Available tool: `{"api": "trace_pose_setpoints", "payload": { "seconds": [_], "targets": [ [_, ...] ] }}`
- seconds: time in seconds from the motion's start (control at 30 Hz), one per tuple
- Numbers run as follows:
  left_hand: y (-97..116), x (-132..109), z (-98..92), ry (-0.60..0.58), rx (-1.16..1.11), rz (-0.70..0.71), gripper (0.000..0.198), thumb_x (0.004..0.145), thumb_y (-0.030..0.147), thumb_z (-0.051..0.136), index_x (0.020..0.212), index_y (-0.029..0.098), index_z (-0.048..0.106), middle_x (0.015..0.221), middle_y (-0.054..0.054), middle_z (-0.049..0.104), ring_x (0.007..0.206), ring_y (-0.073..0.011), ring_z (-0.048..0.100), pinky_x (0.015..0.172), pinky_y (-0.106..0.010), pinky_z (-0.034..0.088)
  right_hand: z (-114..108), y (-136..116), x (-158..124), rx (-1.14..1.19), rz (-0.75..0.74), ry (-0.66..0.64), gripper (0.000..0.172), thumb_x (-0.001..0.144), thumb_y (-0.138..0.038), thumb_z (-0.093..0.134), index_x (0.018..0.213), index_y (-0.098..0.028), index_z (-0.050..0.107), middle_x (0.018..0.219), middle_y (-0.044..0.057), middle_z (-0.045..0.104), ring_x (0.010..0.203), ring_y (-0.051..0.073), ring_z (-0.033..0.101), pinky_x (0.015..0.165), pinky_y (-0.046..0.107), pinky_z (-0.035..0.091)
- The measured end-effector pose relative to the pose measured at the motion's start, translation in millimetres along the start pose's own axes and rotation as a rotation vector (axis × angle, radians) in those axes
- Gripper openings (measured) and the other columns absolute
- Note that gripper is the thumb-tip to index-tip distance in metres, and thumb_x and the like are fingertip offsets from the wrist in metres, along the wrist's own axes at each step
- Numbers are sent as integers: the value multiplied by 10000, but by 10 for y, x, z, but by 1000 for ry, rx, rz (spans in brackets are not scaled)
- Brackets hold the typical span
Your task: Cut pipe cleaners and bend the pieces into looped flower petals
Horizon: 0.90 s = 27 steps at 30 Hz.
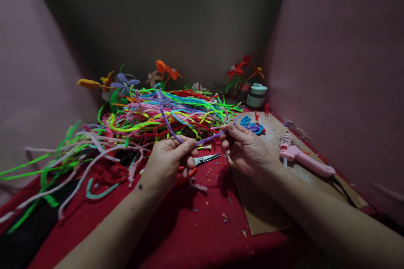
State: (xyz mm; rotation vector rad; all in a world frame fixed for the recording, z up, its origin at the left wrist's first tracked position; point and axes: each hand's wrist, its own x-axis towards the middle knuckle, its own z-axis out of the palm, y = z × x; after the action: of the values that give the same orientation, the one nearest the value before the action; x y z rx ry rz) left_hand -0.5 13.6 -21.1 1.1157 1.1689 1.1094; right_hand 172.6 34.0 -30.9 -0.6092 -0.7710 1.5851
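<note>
A purple pipe cleaner [211, 138] is stretched between my two hands above the red cloth. My left hand [173, 155] pinches it partway along, and its free end rises to the upper left over the pile. Near its other end, my right hand [244, 147] grips it between thumb and fingers, with a short tip poking out above. Below and between the hands lie scissors [206, 159], blades pointing right and their handles partly hidden by my left hand. A blue and purple pipe-cleaner piece [252, 125] rests just beyond my right hand.
A large heap of coloured pipe cleaners [176, 111] spreads across the back and left. On the right, a pink glue gun [304, 159] lies on a cardboard sheet [252, 214]. Pipe-cleaner flowers [173, 73] and a lidded jar [256, 94] stand behind. Scraps dot the red cloth [202, 227].
</note>
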Motion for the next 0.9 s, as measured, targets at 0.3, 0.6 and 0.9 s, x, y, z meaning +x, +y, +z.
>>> {"api": "trace_pose_setpoints", "payload": {
  "seconds": [0.3,0.6,0.9],
  "targets": [
    [49,-48,33,133,53,197,177,750,270,613,625,148,583,436,30,548,340,-51,452,333,-137,350,-52,43,31,-262,-42,98,217,646,-272,720,591,-140,555,485,-45,524,383,41,438,369,164,287],
    [96,-54,-26,180,21,264,143,735,254,634,649,149,590,476,38,569,355,-55,468,321,-137,359,-49,65,71,-255,-99,48,174,682,-239,697,602,-140,580,532,-23,573,422,53,486,403,170,354],
    [24,3,-25,65,-75,104,229,755,318,619,624,132,593,403,30,525,307,-46,414,303,-135,321,1,-31,35,139,87,-20,61,706,-186,691,737,-157,646,734,23,680,552,82,574,498,179,470]
  ]
}}
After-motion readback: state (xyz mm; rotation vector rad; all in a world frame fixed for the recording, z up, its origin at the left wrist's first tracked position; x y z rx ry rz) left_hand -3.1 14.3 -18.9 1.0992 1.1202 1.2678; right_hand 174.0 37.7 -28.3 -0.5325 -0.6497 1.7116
